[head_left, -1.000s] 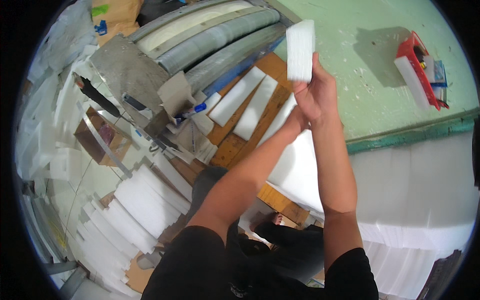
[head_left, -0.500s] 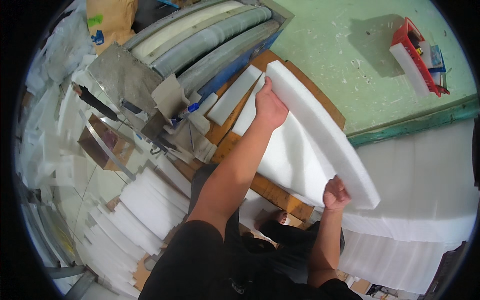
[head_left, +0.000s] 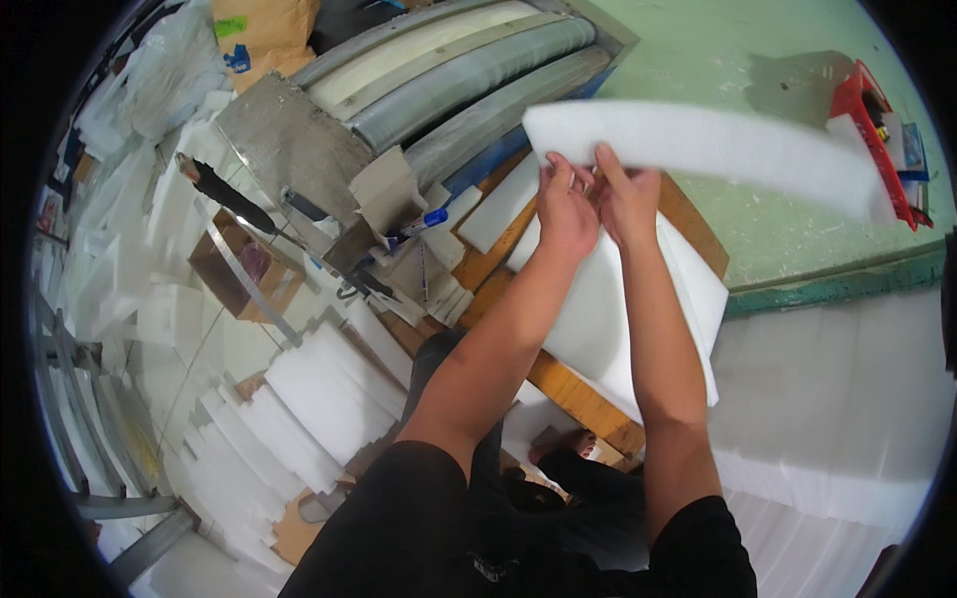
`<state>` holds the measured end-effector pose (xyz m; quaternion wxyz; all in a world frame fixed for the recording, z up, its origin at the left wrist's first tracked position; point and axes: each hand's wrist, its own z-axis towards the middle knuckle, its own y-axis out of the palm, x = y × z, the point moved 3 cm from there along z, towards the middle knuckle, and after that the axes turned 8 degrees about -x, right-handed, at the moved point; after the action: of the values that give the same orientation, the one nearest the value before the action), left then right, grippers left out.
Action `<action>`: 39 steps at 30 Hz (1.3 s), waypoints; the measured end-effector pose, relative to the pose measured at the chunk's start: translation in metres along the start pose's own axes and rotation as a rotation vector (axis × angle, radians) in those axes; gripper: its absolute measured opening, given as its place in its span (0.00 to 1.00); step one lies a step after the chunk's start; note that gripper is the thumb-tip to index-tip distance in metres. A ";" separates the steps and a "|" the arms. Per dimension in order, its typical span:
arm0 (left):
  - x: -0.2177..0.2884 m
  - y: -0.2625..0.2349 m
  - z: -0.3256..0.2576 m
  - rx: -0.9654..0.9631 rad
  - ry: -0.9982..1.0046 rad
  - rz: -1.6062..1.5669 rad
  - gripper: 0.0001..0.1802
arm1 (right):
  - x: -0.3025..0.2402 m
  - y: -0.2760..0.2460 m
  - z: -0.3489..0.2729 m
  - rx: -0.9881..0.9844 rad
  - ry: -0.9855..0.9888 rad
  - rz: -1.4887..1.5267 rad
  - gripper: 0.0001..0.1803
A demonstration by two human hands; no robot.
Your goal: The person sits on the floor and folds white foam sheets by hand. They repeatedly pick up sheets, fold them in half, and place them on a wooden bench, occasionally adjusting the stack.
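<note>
A long white foam strip [head_left: 698, 140] is held up in front of me, its far-right end smeared by motion. Close to its left end, my left hand [head_left: 566, 211] grips the lower edge with the thumb in front. Right beside it, my right hand [head_left: 628, 194] is also closed on that edge, thumb up along the near face. Some of the fingers are hidden behind the hands and the strip. Beneath my forearms, white foam sheets [head_left: 588, 329] lie on the wooden bench [head_left: 563, 389]. A narrower white foam piece [head_left: 496, 212] rests to their left.
A machine with long rollers [head_left: 474, 80] stands at the back left, a black-handled tool [head_left: 224, 194] beside it. Cardboard pieces [head_left: 384, 194] and a blue pen [head_left: 427, 219] sit near the bench. Stacked foam [head_left: 319, 389] is at left, a red basket [head_left: 865, 110] at far right.
My right hand has left the strip's near-right end and come up beside my left hand. The strip has swung round, its right end moving away from me. The camera view has shifted slightly.
</note>
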<state>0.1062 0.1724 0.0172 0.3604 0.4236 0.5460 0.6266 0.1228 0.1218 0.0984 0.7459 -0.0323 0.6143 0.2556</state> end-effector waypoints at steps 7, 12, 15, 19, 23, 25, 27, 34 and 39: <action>0.019 -0.009 -0.007 0.309 -0.135 0.174 0.36 | 0.039 0.060 0.122 -0.064 0.006 -0.284 0.24; 0.024 -0.011 -0.004 0.365 -0.094 0.180 0.28 | 0.059 0.088 0.162 -0.019 -0.164 -0.780 0.25; 0.035 -0.017 -0.005 0.335 -0.074 0.181 0.29 | 0.052 0.123 0.160 -0.025 -0.094 -0.797 0.27; 0.018 -0.029 0.006 0.010 0.029 0.297 0.22 | 0.065 0.149 0.175 0.072 -0.290 -0.903 0.30; 0.019 0.002 -0.011 -0.385 0.152 0.537 0.14 | 0.097 0.146 0.194 -0.120 -0.030 -0.393 0.30; 0.013 0.011 -0.029 -0.289 -0.108 0.588 0.14 | 0.116 0.133 0.202 -0.224 0.300 0.068 0.32; 0.002 0.007 -0.016 -0.186 -0.033 0.492 0.13 | 0.098 0.129 0.186 -0.339 0.296 0.276 0.37; -0.005 -0.001 -0.021 0.282 -0.191 0.587 0.30 | -0.028 0.029 0.053 -0.291 0.255 0.375 0.28; -0.002 -0.012 -0.039 0.183 -0.220 0.911 0.26 | -0.101 -0.074 -0.067 -0.127 0.254 0.056 0.31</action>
<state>0.0706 0.1573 0.0029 0.0661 0.7137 0.3161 0.6216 0.0820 -0.0014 0.1560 0.6511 -0.0943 0.6872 0.3083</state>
